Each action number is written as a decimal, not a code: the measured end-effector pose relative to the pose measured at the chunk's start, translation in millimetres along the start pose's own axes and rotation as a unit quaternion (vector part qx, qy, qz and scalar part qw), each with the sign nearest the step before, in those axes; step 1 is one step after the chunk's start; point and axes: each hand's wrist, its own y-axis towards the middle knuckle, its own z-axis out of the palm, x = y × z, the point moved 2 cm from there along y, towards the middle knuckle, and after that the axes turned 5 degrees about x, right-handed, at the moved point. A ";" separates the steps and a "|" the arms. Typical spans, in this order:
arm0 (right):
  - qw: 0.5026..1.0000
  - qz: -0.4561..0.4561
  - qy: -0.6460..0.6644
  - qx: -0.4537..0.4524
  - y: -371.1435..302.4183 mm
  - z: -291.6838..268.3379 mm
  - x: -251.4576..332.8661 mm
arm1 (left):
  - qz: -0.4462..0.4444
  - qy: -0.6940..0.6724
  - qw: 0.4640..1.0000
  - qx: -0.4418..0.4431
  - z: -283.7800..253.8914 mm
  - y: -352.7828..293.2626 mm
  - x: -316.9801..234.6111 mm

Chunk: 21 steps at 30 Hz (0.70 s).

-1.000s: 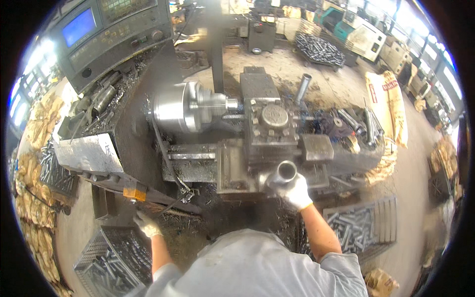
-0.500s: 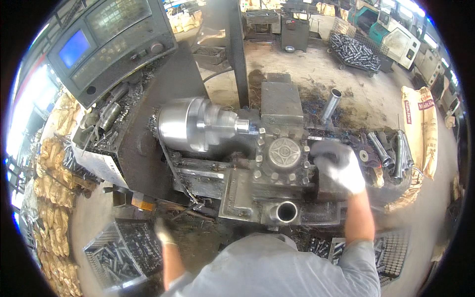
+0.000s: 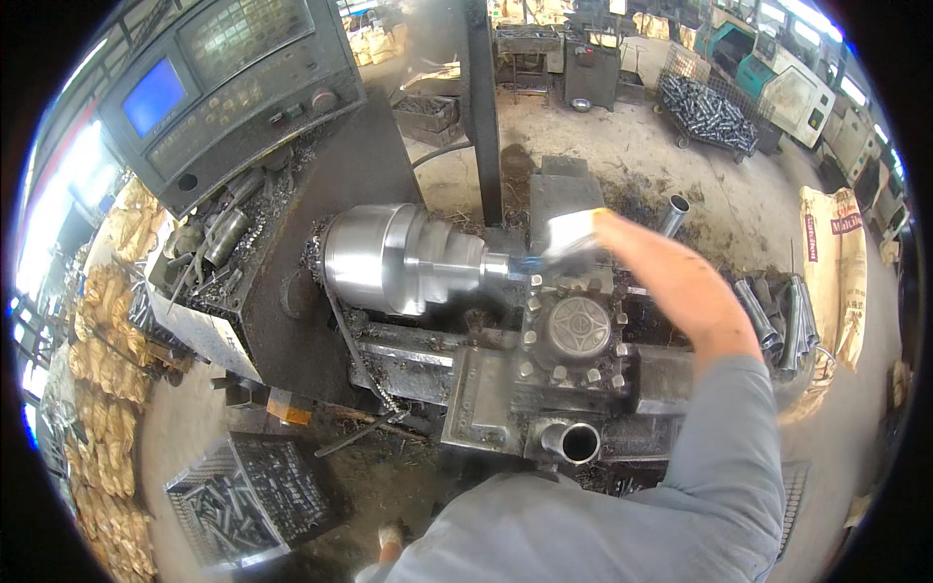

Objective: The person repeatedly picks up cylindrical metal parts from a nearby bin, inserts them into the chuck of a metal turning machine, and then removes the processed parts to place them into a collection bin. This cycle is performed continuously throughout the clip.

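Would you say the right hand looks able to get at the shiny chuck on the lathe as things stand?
Probably yes. The gloved right hand is already at the short workpiece sticking out of the chuck, and nothing stands between them. The turret sits lower, out of the way.

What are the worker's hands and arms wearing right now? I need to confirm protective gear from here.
The right hand wears a white work glove, blurred here. The right forearm is bare up to a grey long sleeve pushed back near the elbow. Of the left hand, only a small light-gloved part shows at the lower edge, above the same grey garment.
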 end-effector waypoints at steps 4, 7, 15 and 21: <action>0.803 0.307 0.381 -0.340 -68.7 -31.1 -119.8 | -0.031 -0.012 0.996 0.079 13.5 -23.6 -2.2; 0.899 0.286 0.017 -0.330 -53.6 -43.4 -83.8 | -0.012 0.005 0.995 0.101 8.4 -14.0 -12.2; 0.991 -0.010 -0.105 -0.088 36.1 8.9 102.6 | -0.008 -0.334 0.943 -0.016 -50.5 48.2 -45.5; 0.970 -0.114 0.213 0.020 66.9 14.0 52.1 | -0.015 -0.658 0.752 -0.024 -73.8 39.7 -60.9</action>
